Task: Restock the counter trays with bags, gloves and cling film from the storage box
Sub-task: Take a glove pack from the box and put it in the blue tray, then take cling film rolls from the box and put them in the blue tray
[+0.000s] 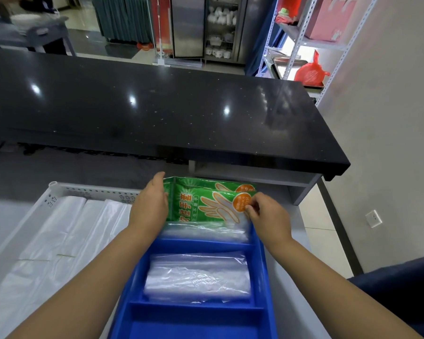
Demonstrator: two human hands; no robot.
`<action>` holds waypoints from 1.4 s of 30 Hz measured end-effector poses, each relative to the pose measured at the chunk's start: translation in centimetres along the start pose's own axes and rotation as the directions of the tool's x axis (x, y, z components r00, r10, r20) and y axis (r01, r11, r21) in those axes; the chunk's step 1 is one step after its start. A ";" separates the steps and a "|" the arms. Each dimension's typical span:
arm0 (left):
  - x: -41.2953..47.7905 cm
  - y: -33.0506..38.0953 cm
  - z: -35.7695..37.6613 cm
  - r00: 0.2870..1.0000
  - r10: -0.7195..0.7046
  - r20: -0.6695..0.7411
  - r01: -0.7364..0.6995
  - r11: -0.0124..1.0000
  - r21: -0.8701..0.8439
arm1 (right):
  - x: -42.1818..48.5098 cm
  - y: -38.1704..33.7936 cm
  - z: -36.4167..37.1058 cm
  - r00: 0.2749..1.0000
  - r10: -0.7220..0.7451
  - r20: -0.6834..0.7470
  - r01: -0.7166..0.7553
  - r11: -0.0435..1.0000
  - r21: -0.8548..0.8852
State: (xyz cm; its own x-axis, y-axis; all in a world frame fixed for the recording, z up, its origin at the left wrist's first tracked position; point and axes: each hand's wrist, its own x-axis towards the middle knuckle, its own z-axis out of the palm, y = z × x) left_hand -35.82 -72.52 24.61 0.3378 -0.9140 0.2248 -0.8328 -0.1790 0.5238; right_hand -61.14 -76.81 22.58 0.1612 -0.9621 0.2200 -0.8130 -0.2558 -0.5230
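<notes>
Two hands seat green glove packs (207, 204) upright in the far compartment of the blue tray (261, 263). At left, the white tray (59, 192) holds folded bags (59, 228). Left hand (149, 204) lies flat, fingers extended, against the packs' left edge; right hand (267, 216) pinches the front pack's right edge. Press both sides evenly so the packs stand square behind the clear packs (198, 275)

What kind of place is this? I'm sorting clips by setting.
Probably a restaurant or canteen service counter. A long black speckled stone countertop faces a tiled hall, a steel cabinet of stacked white crockery stands beyond, and both hands settle green glove packets into a blue divided plastic tray.
</notes>
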 end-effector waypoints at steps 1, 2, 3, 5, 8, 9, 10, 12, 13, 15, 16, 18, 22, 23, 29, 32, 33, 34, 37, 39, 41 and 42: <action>0.0 -0.2 -0.1 1.000 -0.001 0.009 0.001 1.000 -0.008 | 0.0 0.0 -0.1 1.000 -0.007 0.003 0.007 1.000 -0.007; 0.0 -0.3 -0.1 1.000 -0.007 0.023 0.008 1.000 -0.017 | -0.1 -0.1 -0.2 1.000 -0.021 0.003 0.021 1.000 -0.017; 0.1 -0.4 -0.2 0.999 -0.010 0.035 0.011 1.000 -0.028 | -0.3 -0.3 -0.4 0.999 -0.054 -0.004 0.054 0.998 -0.035; 0.0 -0.3 -0.5 0.999 0.002 0.032 -0.001 0.999 -0.036 | -0.8 -1.0 -0.6 0.979 -0.201 -0.015 0.199 0.976 -0.086; -0.9 -0.5 -1.3 0.984 0.137 -0.112 -0.136 0.991 0.020 | -1.4 -2.4 -0.3 0.894 -0.442 0.075 0.448 0.888 -0.108; -1.6 -0.5 -1.5 0.965 0.221 -0.145 -0.219 0.975 0.027 | -1.6 -2.8 -0.1 0.864 -0.484 0.136 0.499 0.859 -0.112; -2.3 -0.5 -1.5 0.941 0.311 -0.134 -0.311 0.950 0.023 | -1.7 -3.0 0.2 0.841 -0.497 0.214 0.527 0.842 -0.116; -3.8 -0.6 -1.2 0.883 0.470 -0.004 -0.469 0.883 0.026 | -1.8 -3.2 0.8 0.802 -0.475 0.361 0.549 0.825 -0.133; -4.3 -0.6 -0.9 0.865 0.493 0.095 -0.497 0.867 0.032 | -1.7 -3.2 1.0 0.788 -0.463 0.406 0.556 0.819 -0.145; -4.8 -0.7 -0.1 0.866 0.422 0.267 -0.449 0.892 0.048 | -1.7 -3.1 1.1 0.777 -0.457 0.434 0.572 0.800 -0.181; -4.8 -0.8 0.2 0.872 0.374 0.316 -0.413 0.909 0.062 | -1.8 -3.1 0.9 0.777 -0.451 0.439 0.577 0.790 -0.209; -4.8 -0.8 0.6 0.882 0.312 0.354 -0.369 0.923 0.105 | -1.9 -3.0 0.6 0.783 -0.431 0.449 0.575 0.776 -0.260; -5.2 -0.7 0.5 0.872 0.289 0.396 -0.418 0.860 0.292 | -2.1 -2.7 0.0 0.802 -0.360 0.476 0.546 0.766 -0.340; -5.4 -0.7 0.3 0.875 0.281 0.394 -0.419 0.847 0.326 | -2.1 -2.6 -0.2 0.811 -0.366 0.456 0.539 0.771 -0.340; -8.0 -1.9 -2.7 0.945 0.163 0.284 -0.270 0.879 0.393 | -2.3 -3.8 -0.7 0.791 -0.556 0.256 0.611 0.743 -0.272; -10.5 -2.8 -5.0 0.961 0.082 0.263 -0.188 0.893 0.408 | -2.9 -5.5 -0.5 0.770 -0.580 0.267 0.637 0.721 -0.273; -11.4 -3.2 -5.9 0.965 0.054 0.257 -0.160 0.897 0.413 | -3.2 -6.3 -0.5 0.770 -0.579 0.270 0.637 0.727 -0.257; -12.3 -3.6 -6.8 0.969 0.024 0.247 -0.129 0.899 0.418 | -3.6 -7.1 -0.5 0.765 -0.589 0.259 0.642 0.729 -0.239; -15.4 -5.1 -9.3 0.978 -0.060 0.198 -0.030 0.904 0.426 | -5.5 -9.7 -0.4 0.730 -0.627 0.272 0.680 0.706 -0.196; -17.7 -6.3 -10.9 0.978 -0.121 0.172 0.040 0.909 0.415 | -6.9 -11.6 0.1 0.688 -0.630 0.361 0.714 0.677 -0.180; -19.9 -7.6 -12.6 0.973 -0.177 0.146 0.106 0.911 0.398 | -8.5 -13.5 0.8 0.644 -0.643 0.414 0.751 0.636 -0.180; -21.2 -8.4 -13.5 0.970 -0.203 0.133 0.137 0.910 0.391 | -9.3 -14.6 1.0 0.625 -0.655 0.423 0.766 0.620 -0.172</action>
State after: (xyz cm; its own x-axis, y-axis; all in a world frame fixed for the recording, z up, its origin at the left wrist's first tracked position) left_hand -30.05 -46.76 26.54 0.4390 -0.8985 0.0026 -0.8830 -0.4309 0.1859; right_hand -50.19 -64.19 27.31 0.8705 -0.4741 0.1318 -0.4766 -0.8790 -0.0137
